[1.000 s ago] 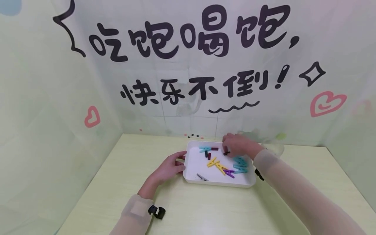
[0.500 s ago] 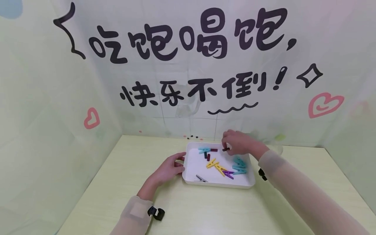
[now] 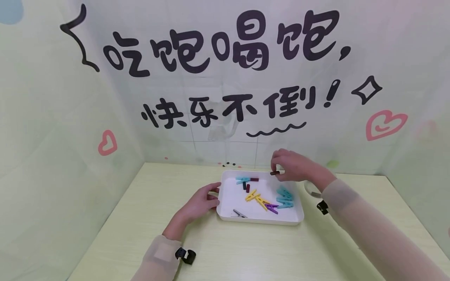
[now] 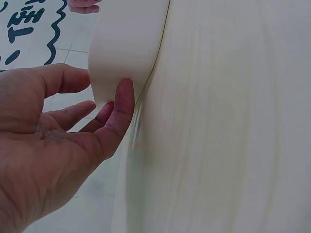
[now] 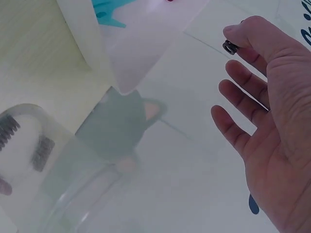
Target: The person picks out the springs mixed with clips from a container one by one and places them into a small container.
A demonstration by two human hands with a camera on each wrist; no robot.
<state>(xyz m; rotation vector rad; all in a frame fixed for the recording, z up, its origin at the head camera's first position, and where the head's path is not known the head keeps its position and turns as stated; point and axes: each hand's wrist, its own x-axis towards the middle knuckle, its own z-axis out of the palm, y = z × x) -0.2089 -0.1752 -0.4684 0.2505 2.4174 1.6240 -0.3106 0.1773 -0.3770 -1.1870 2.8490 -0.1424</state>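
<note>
Head view: the right hand (image 3: 293,168) is lifted over the far right corner of the white tray (image 3: 225,212), thumb and forefinger pinched together on a small dark cylinder (image 3: 274,172), the other fingers loosely spread behind it. The piece is tiny and held only at its ends, so I judge it could slip from the pinch and drop into the tray or roll off across the pale table (image 3: 246,253). Below the fingertips, inside the tray, lie teal pegs (image 3: 286,197), yellow pegs (image 3: 258,198), a purple peg (image 3: 272,208), a grey peg (image 3: 240,213) and two more dark cylinders (image 3: 246,187). The left hand (image 3: 200,203) rests at the tray's near left corner.

Left wrist view: the left hand's fingers (image 4: 119,114) are relaxed and slightly apart, thumb on one side of the rounded tray corner (image 4: 121,48) and fingertips touching its wall; they brace rather than clamp it. A push there could slide the tray.

Right wrist view: the dark cylinder (image 5: 230,47) sits between thumb tip and forefinger, the three remaining fingers (image 5: 243,104) open and apart. Beneath them stands a clear container (image 5: 53,160) holding springs, just beside the tray's outer corner (image 5: 92,43).
</note>
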